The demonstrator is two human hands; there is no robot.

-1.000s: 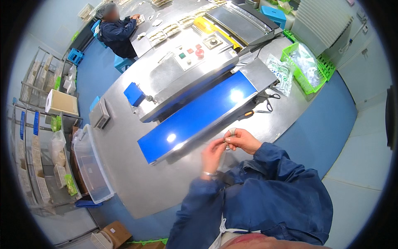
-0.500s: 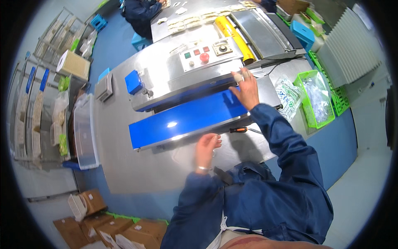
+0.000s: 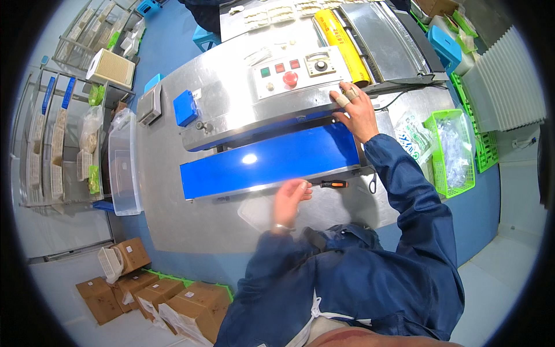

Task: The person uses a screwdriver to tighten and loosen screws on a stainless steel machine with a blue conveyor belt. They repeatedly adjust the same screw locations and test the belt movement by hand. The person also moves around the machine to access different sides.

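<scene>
While one blue conveyor belt (image 3: 272,159) runs, two hands (image 3: 291,198) hover.

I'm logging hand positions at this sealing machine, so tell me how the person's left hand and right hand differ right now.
The right hand is stretched out to the far end of the blue conveyor belt, beside the control panel; the left hand stays close to the body at the belt's near edge, by an orange-handled screwdriver. The right hand's fingers are spread with tape on one; the left hand's are curled. Both are bare, in dark blue sleeves.
</scene>
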